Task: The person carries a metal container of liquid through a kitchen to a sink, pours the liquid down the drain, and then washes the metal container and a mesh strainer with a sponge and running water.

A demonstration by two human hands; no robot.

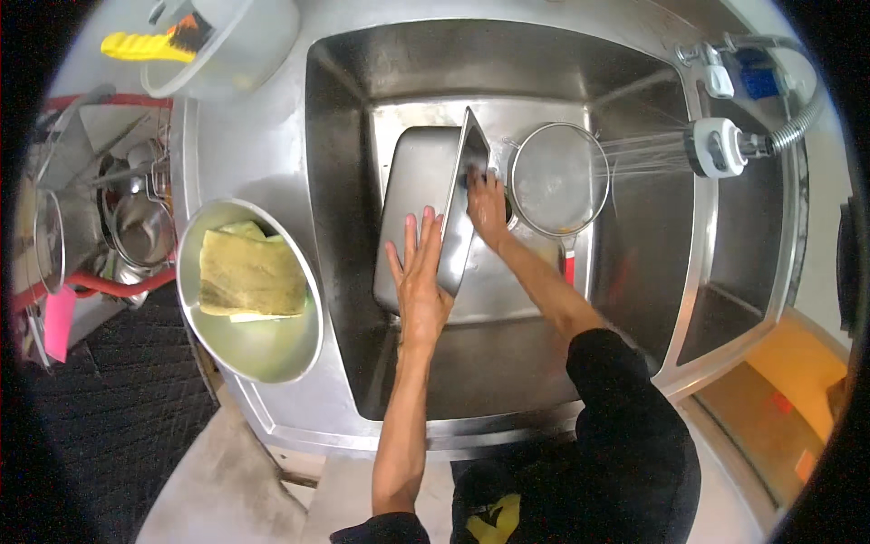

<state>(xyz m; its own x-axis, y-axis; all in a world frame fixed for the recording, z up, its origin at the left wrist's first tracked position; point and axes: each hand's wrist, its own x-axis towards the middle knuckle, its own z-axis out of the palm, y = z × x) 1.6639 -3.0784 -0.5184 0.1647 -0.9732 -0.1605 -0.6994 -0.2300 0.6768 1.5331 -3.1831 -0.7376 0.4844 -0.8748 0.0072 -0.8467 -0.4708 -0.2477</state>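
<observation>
A deep rectangular steel pan is tipped on its side in the sink, its opening turned to the right. Against its outer wall lies my left hand, palm down with the fingers spread. My right hand is at the pan's open side, fingers curled against the inner face. Something dark shows at those fingertips, but I cannot make out what it is. Just right of that hand a round mesh strainer with a red handle lies in the sink, and water from the white spray head streams toward it.
The steel sink surrounds the pan. On the left counter stands a bowl holding a worn yellow-green sponge. A translucent tub with a yellow-handled brush is at the back left. Pots and utensils crowd a red-edged rack further left.
</observation>
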